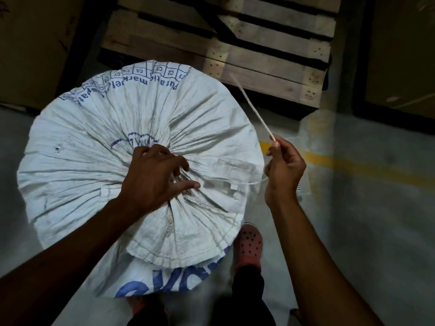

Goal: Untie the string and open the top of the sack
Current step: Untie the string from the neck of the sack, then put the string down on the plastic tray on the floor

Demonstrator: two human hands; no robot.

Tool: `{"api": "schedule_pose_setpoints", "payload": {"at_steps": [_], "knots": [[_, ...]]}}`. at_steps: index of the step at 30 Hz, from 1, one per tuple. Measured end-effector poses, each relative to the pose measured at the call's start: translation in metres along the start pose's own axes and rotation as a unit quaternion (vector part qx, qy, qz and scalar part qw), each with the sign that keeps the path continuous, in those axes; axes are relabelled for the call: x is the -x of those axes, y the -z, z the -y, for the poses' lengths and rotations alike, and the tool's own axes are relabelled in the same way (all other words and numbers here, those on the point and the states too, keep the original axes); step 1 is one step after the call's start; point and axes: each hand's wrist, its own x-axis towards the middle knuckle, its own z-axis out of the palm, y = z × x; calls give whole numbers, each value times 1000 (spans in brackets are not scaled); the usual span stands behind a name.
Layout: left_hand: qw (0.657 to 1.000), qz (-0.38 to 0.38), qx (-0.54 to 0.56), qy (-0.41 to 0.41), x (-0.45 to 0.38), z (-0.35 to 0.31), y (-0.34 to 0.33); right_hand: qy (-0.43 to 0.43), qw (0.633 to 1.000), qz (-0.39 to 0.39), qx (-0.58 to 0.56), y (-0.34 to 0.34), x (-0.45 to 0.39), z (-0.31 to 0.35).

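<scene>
A white woven sack [77, 161] with blue print stands upright on the floor, its top fanned out in pleats around a gathered centre. My left hand [155, 177] rests on that gathered centre, fingers spread and pressing the fabric. My right hand [282, 170] is to the right of the sack and pinches a pale string [251, 107] between thumb and fingers. The string's free end rises up and away to the upper left, and a thin strand runs from my right hand back toward the sack top.
A wooden pallet [235, 36] lies on the floor just beyond the sack. A yellow line [353, 163] is painted on the grey floor at right. My foot in a pink clog [249, 245] stands right beside the sack's near edge.
</scene>
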Motion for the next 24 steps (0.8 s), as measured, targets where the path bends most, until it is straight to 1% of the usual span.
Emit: {"api": "schedule_pose_setpoints", "payload": {"at_steps": [2, 5, 7, 9, 12, 15, 17, 19, 21, 24], "knots": [[1000, 13, -3, 8, -5, -7, -1, -16, 999, -11, -29, -2, -1, 0], [999, 45, 0, 13, -15, -16, -3, -63, 994, -27, -82, -7, 3, -1], [997, 71, 26, 33, -22, -21, -5, -95, 989, -29, -112, -11, 4, -3], [991, 78, 89, 64, -28, -28, -7, -119, 984, -29, -131, -13, 5, -5], [970, 57, 205, 119, -40, -40, -10, -143, 978, -26, -147, -16, 7, -3], [951, 54, 263, 154, -53, -57, -17, -157, 976, -13, -152, -13, 3, 0], [942, 38, 293, 159, -64, -74, -27, -139, 982, 6, -131, -7, 0, 2], [925, 30, 340, 166, -77, -98, -41, -112, 988, 13, -104, 8, -7, 2], [902, 31, 388, 187, -91, -128, -60, -79, 995, 10, -61, 31, -21, 1], [858, 28, 458, 230, -112, -180, -104, -35, 998, -19, 54, 80, -59, -12]]}}
